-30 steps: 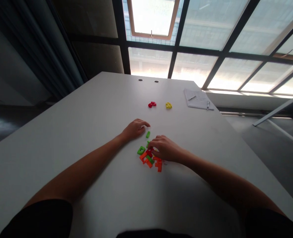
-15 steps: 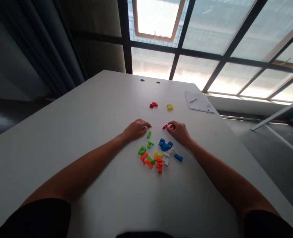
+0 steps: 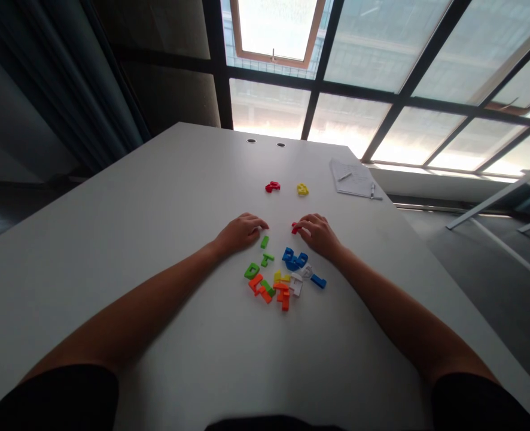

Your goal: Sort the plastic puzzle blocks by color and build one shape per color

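Observation:
My right hand has its fingertips on a small red piece, partly covered by them. My left hand rests on the table, fingers slightly bent and apart, holding nothing, just above a small green piece. Below the hands lie a green T-shaped piece, a green D, blue letters, orange pieces, yellow pieces, white pieces and a single blue bar.
Farther back on the white table are a red cluster and a yellow cluster. Papers with pens lie at the right edge. Two round holes sit near the far edge, before the windows.
My right hand has closed its fingertips over the red piece, which is now more hidden. The whole view has shifted slightly. My left hand stays about where it was on the table.

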The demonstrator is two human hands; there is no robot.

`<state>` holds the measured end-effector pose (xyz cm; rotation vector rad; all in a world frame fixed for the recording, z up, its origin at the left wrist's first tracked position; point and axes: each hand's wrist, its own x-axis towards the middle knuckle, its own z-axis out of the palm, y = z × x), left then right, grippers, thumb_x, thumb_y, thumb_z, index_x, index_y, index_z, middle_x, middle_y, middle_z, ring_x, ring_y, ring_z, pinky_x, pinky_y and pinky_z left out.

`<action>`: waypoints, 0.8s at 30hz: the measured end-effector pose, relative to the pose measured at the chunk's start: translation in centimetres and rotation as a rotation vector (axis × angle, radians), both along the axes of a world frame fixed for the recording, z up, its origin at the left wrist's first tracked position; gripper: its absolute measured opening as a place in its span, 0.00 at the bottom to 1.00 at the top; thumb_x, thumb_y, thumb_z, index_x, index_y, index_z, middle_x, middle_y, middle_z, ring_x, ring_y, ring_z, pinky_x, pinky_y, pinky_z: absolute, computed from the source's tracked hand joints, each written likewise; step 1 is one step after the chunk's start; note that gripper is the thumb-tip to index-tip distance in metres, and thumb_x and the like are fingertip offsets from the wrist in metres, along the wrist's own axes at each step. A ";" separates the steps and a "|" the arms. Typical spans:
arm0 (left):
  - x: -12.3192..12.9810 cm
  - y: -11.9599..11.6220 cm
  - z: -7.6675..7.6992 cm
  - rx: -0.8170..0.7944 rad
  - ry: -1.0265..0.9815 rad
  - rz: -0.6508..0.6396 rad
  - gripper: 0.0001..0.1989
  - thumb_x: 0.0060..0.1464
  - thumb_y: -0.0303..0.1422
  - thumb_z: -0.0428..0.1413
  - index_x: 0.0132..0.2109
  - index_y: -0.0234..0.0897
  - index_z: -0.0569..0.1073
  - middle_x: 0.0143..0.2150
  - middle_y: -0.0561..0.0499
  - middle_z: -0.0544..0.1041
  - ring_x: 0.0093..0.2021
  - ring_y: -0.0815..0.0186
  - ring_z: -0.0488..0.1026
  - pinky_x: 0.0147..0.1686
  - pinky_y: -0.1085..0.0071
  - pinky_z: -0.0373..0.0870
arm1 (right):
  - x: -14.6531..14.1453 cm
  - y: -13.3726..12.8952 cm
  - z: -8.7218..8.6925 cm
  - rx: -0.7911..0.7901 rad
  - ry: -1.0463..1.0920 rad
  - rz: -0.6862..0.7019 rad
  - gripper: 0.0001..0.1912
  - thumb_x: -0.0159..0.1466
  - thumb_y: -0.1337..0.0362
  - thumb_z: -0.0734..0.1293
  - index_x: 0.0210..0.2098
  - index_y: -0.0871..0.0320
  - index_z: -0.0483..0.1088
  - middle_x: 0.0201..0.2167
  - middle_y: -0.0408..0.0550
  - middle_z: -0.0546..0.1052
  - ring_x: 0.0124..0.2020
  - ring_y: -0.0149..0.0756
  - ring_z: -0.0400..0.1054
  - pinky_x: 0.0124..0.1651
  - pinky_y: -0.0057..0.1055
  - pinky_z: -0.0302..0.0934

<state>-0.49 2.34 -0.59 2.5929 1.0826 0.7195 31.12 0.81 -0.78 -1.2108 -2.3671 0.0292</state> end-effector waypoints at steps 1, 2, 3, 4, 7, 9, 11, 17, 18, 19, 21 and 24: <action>0.1 -0.1 0.1 -0.001 0.005 0.005 0.18 0.60 0.28 0.51 0.50 0.40 0.82 0.49 0.46 0.83 0.52 0.56 0.76 0.58 0.57 0.73 | -0.2 0.0 0.1 -0.010 -0.020 -0.030 0.12 0.74 0.62 0.66 0.49 0.54 0.82 0.48 0.55 0.81 0.49 0.46 0.72 0.56 0.43 0.61; 0.1 -0.1 0.1 -0.004 0.010 0.010 0.18 0.60 0.28 0.51 0.50 0.40 0.82 0.49 0.46 0.83 0.52 0.56 0.76 0.57 0.57 0.73 | -0.4 0.0 0.2 -0.021 -0.039 -0.052 0.12 0.74 0.60 0.67 0.51 0.54 0.82 0.46 0.55 0.81 0.48 0.46 0.72 0.56 0.43 0.61; 0.2 -0.2 0.2 -0.006 0.015 0.015 0.18 0.60 0.28 0.51 0.50 0.40 0.83 0.49 0.46 0.83 0.51 0.56 0.76 0.57 0.57 0.74 | -0.6 0.0 0.3 -0.033 -0.055 -0.069 0.13 0.74 0.59 0.67 0.53 0.53 0.81 0.45 0.54 0.82 0.48 0.46 0.72 0.56 0.43 0.61; 0.2 -0.2 0.2 -0.008 0.020 0.021 0.18 0.60 0.28 0.51 0.50 0.40 0.83 0.50 0.46 0.83 0.51 0.56 0.76 0.56 0.57 0.74 | -0.9 0.1 0.3 -0.041 -0.065 -0.084 0.15 0.74 0.58 0.67 0.55 0.54 0.80 0.44 0.54 0.82 0.48 0.47 0.72 0.56 0.43 0.60; 0.3 -0.2 0.2 -0.005 0.030 0.028 0.18 0.60 0.28 0.51 0.50 0.41 0.83 0.50 0.46 0.83 0.52 0.56 0.76 0.56 0.58 0.74 | -1.5 0.1 0.3 -0.029 -0.043 -0.138 0.20 0.73 0.58 0.68 0.63 0.56 0.75 0.46 0.55 0.82 0.49 0.48 0.72 0.57 0.43 0.60; 0.3 -0.2 0.2 0.002 0.034 0.031 0.18 0.60 0.28 0.52 0.50 0.41 0.83 0.50 0.46 0.83 0.52 0.56 0.77 0.56 0.58 0.74 | -1.8 0.0 0.1 -0.004 -0.011 -0.161 0.21 0.73 0.59 0.68 0.63 0.58 0.73 0.48 0.55 0.82 0.49 0.47 0.72 0.57 0.42 0.60; 0.3 -0.2 0.1 0.010 0.035 0.033 0.17 0.60 0.27 0.52 0.50 0.41 0.83 0.50 0.47 0.83 0.51 0.56 0.77 0.56 0.59 0.74 | -1.8 0.0 -0.1 0.019 -0.007 -0.154 0.16 0.73 0.60 0.67 0.58 0.58 0.76 0.48 0.55 0.81 0.49 0.47 0.72 0.57 0.41 0.60; 0.5 -0.2 0.2 0.009 0.031 0.031 0.17 0.59 0.27 0.52 0.49 0.42 0.82 0.49 0.48 0.83 0.50 0.58 0.77 0.56 0.61 0.74 | -1.3 2.9 0.5 0.028 -0.108 -0.104 0.11 0.75 0.60 0.66 0.46 0.57 0.81 0.45 0.54 0.82 0.49 0.47 0.72 0.56 0.41 0.59; 0.5 -0.2 0.2 0.008 0.031 0.032 0.17 0.59 0.27 0.52 0.49 0.42 0.82 0.49 0.48 0.83 0.50 0.58 0.77 0.55 0.61 0.74 | -1.4 3.9 0.7 0.021 -0.121 -0.100 0.11 0.75 0.62 0.65 0.47 0.57 0.81 0.46 0.55 0.82 0.49 0.47 0.72 0.56 0.41 0.59; 0.5 -0.3 0.3 0.006 0.031 0.034 0.17 0.59 0.27 0.52 0.49 0.42 0.82 0.49 0.48 0.83 0.50 0.58 0.77 0.55 0.61 0.74 | -1.7 4.9 0.8 0.013 -0.132 -0.099 0.12 0.75 0.63 0.65 0.47 0.57 0.81 0.46 0.55 0.82 0.49 0.47 0.72 0.56 0.41 0.59; 0.4 -0.3 0.4 0.000 0.032 0.038 0.17 0.59 0.27 0.52 0.49 0.41 0.82 0.50 0.47 0.83 0.50 0.57 0.77 0.54 0.60 0.74 | -2.5 6.8 0.8 0.010 -0.133 -0.116 0.14 0.74 0.67 0.63 0.50 0.58 0.80 0.49 0.56 0.82 0.51 0.47 0.72 0.57 0.41 0.59; 0.3 -0.5 0.5 -0.008 0.034 0.032 0.17 0.59 0.26 0.52 0.49 0.41 0.82 0.49 0.47 0.83 0.49 0.58 0.77 0.53 0.61 0.74 | -4.0 8.3 0.4 0.031 -0.073 -0.209 0.20 0.73 0.72 0.59 0.57 0.60 0.77 0.57 0.57 0.80 0.56 0.48 0.71 0.60 0.42 0.59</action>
